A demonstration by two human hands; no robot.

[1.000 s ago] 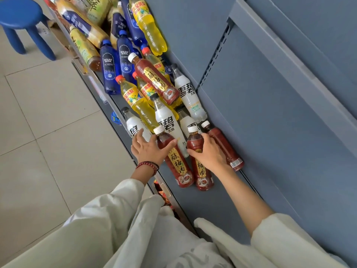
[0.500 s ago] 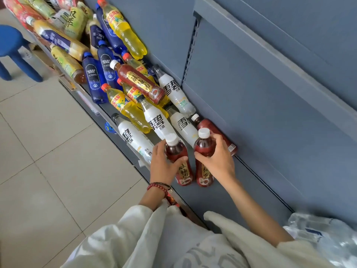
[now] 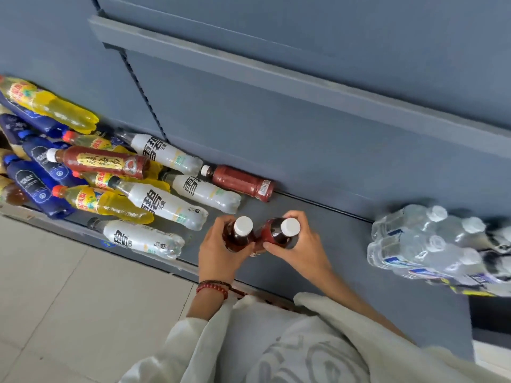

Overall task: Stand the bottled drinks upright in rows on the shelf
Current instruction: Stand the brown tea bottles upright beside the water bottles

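On the grey shelf, near its front edge, our left hand clasps the left red bottle and our right hand the right red bottle, fingers curled round them, both upright and touching, bare shelf behind.

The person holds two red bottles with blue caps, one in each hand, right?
Not quite: the caps are white, not blue. In the head view, the left hand holds the left red bottle and the right hand holds the right red bottle.
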